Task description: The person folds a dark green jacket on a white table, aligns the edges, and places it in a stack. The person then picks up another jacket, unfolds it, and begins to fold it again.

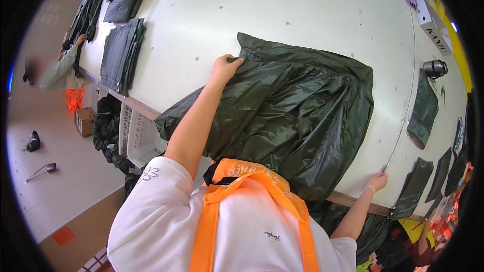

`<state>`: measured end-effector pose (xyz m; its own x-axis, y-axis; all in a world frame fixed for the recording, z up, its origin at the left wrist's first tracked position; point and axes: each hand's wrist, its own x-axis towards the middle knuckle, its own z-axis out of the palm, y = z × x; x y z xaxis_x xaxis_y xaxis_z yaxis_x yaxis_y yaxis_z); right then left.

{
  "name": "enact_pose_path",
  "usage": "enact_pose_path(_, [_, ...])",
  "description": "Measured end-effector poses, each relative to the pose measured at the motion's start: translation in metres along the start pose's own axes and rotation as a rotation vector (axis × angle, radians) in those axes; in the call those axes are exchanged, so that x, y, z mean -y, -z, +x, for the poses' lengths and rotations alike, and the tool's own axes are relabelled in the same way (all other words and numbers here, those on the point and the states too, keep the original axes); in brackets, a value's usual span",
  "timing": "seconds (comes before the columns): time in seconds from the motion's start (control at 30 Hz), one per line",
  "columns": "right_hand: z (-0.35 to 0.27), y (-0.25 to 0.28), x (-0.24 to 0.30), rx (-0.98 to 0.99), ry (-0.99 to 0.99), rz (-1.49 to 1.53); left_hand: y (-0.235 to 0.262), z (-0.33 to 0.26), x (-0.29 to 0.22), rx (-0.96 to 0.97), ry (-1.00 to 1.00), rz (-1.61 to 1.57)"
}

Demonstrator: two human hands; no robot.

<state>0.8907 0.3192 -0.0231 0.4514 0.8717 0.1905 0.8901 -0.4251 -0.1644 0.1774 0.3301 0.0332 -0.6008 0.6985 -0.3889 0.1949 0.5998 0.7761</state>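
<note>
A dark green, shiny garment [297,116] lies gathered and creased on the white table in front of me, its lower part hanging over the near edge. My left hand [228,66] is closed at its upper left corner, pinching the fabric between thumb and fingers. Off to the right, apart from the garment, my right hand [377,181] is closed near the table's front edge. From its fingers sticks out a small, slim, greyish tool [384,168], too small to name exactly.
Folded dark green pieces [121,55] lie on the far left, beside a co-worker [63,65]. More folded pieces [422,108], a metal flask [434,69] and a white box [432,25] are at the right. Below the left edge stands a white plastic basket [143,133].
</note>
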Motion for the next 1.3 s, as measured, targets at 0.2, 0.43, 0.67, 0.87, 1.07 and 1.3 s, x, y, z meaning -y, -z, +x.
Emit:
enact_pose_path(0.2, [0.03, -0.009, 0.098, 0.023, 0.069, 0.548, 0.017, -0.035, -0.018, 0.079, 0.177, -0.395])
enact_pose_path(0.43, [-0.116, 0.11, 0.408, 0.677, 0.474, 1.07, 0.031, -0.089, -0.032, 0.029, -0.152, -0.616])
enact_pose_path(0.67, [-0.193, 0.152, 0.511, 0.692, 0.783, 1.113, 0.038, -0.135, -0.05, -0.075, -0.439, -0.475])
enact_pose_path(0.87, [-0.206, 0.157, 0.516, 0.39, 1.048, 0.996, 0.04, -0.145, -0.053, -0.097, -0.362, -0.513])
enact_pose_path(1.07, [-0.198, 0.149, 0.514, 1.14, 0.359, 1.252, 0.038, -0.135, -0.046, -0.228, -0.63, -0.363])
enact_pose_path(1.3, [-0.19, 0.139, 0.52, 1.222, 0.226, 1.271, 0.043, -0.128, -0.043, -0.096, -0.444, -0.322])
